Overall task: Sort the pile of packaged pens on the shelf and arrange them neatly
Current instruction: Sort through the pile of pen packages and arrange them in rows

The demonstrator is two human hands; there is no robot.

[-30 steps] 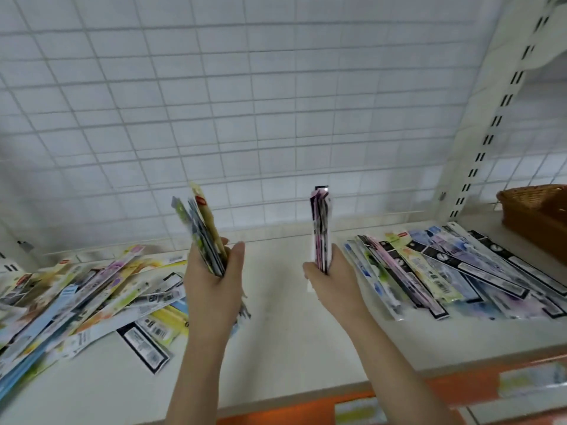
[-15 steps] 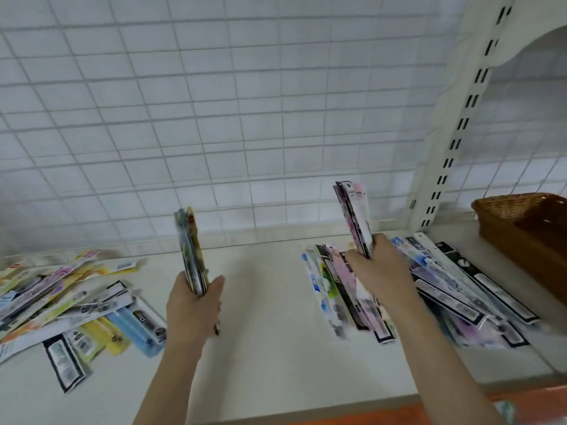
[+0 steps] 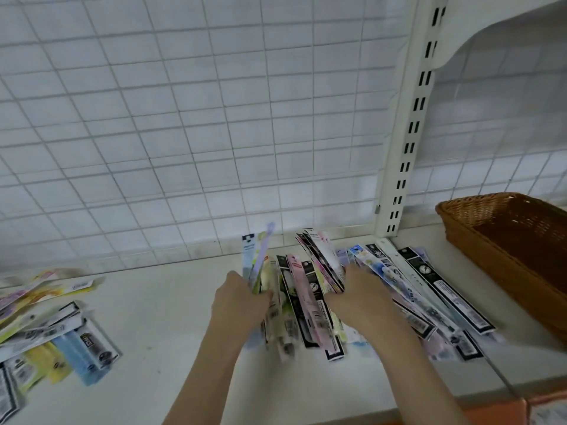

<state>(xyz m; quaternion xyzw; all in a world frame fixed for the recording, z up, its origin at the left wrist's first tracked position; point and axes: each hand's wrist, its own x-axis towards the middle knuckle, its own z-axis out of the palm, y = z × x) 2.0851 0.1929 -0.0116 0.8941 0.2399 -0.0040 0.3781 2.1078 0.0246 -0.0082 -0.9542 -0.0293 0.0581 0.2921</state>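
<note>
My left hand grips a bundle of packaged pens that stands almost upright, pale green and lilac. My right hand holds a second bundle, black, white and pink, tilted to the left over the sorted row. That row of packaged pens lies fanned side by side on the white shelf, right of centre. Both hands sit at the row's left part, close together. A loose pile of packaged pens lies at the far left.
A brown wicker basket stands at the right on the adjoining shelf. A white slotted upright and a wire grid back panel close the rear. An orange strip runs under the shelf's front edge.
Both hands moved right with their bundles. The right hand lowered its bundle onto the sorted row, and the left hand came up beside it. The camera panned right.
</note>
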